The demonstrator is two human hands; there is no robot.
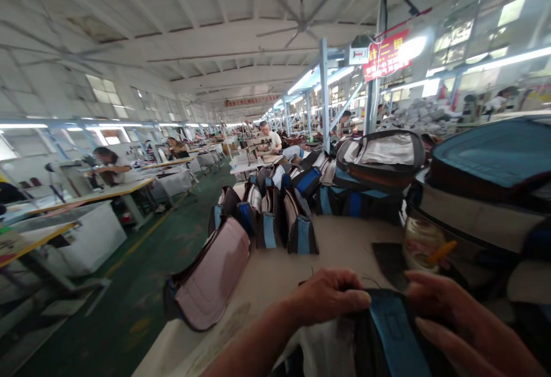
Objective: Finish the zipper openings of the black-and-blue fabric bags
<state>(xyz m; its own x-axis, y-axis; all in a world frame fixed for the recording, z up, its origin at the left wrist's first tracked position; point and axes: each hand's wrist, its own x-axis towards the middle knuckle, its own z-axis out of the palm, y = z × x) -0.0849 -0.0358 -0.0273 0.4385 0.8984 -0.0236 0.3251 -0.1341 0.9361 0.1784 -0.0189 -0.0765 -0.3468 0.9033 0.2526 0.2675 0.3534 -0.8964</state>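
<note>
A dark fabric bag (394, 331) with a light-blue strip down its side lies in front of me at the bottom of the head view. My left hand (329, 299) is closed on its upper left edge, thumb pressed along the rim. At the opposite edge, my right hand (447, 308) grips the dark fabric between curled fingers and thumb. Loose dark threads stick up between the hands. The lower part of the bag runs out of view. A pinkish-grey bag (215, 271) leans on the table to the left.
Several bags with blue strips (269, 222) stand in rows on the table (344, 236). Larger bag pieces (486, 159) are stacked at the right, beside a jar (424, 242) with an orange-handled tool (443, 251). A green aisle (172, 245) runs left; people sit at sewing tables beyond.
</note>
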